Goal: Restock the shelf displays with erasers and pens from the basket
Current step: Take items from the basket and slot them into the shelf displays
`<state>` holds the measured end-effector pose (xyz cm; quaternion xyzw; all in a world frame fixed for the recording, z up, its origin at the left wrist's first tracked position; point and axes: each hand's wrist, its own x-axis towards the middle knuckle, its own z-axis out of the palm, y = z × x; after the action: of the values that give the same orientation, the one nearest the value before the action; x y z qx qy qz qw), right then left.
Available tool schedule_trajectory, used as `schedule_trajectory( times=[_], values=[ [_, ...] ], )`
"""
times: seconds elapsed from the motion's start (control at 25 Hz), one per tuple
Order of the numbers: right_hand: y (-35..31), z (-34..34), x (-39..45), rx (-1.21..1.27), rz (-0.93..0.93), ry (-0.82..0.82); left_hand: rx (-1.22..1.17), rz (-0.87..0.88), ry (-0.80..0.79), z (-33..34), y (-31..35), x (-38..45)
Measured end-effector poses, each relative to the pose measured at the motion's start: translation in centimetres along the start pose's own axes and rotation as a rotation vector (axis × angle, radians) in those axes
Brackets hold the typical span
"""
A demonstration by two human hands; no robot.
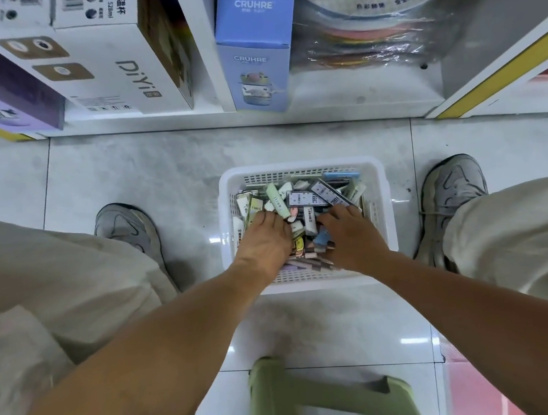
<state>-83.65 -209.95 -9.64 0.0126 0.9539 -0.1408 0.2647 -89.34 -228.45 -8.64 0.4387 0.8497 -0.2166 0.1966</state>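
Green stool (327,397) nearest, both hands (264,239) (351,232) in basket (299,169), fingers buried among erasers (299,200), grip unclear

A white slotted basket (299,169) sits on the floor between the feet, below the shelf (323,111). Erasers (302,200) in pale paper sleeves lie heaped and jumbled inside it.

Bright overhead light, floor (314,323) glare, blurred warped edges
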Motion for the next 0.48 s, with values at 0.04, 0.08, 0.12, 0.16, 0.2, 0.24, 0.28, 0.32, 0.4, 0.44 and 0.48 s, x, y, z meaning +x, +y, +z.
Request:
schedule_trajectory(
  times=[0.04, 0.08, 0.12, 0.16, 0.2, 0.24, 0.28, 0.32, 0.4, 0.44, 0.48],
  values=[
    [0.1, -0.1, 0.1, 0.011, 0.0, 0.005, -0.019, 0.008, 0.0, -0.2, -0.2, 0.3],
    [0.2, -0.1, 0.0, 0.028, -0.001, 0.012, -0.033, 0.015, -0.007, -0.4, -0.5, 0.6],
    [0.3, -0.2, 0.0, 0.051, -0.006, 0.019, -0.05, 0.01, -0.012, -0.5, -0.7, 1.0],
    [0.5, -0.3, 0.1, 0.076, -0.012, 0.021, -0.08, -0.005, -0.012, -0.4, -0.7, 1.4],
    [0.7, -0.3, 0.2, 0.095, -0.018, 0.016, -0.121, -0.024, -0.013, -0.3, -0.6, 1.7],
    [0.9, -0.4, 0.3, 0.108, -0.023, 0.009, -0.164, -0.04, -0.02, -0.1, -0.4, 1.8],
    [1.0, -0.4, 0.3, 0.117, -0.025, 0.0, -0.203, -0.049, -0.032, 0.0, -0.3, 2.0],
    [1.1, -0.5, 0.4, 0.129, -0.025, -0.003, -0.236, -0.044, -0.042, 0.0, -0.2, 2.1],
    [1.2, -0.6, 0.4, 0.145, -0.023, -0.013, -0.294, -0.003, -0.04, 0.0, -0.2, 2.3],
    [1.3, -0.6, 0.4, 0.15, -0.023, -0.017, -0.324, 0.013, -0.039, 0.0, -0.2, 2.3],
    [1.3, -0.7, 0.3, 0.158, -0.023, -0.015, -0.354, 0.02, -0.042, -0.1, -0.3, 2.3]
  ],
)
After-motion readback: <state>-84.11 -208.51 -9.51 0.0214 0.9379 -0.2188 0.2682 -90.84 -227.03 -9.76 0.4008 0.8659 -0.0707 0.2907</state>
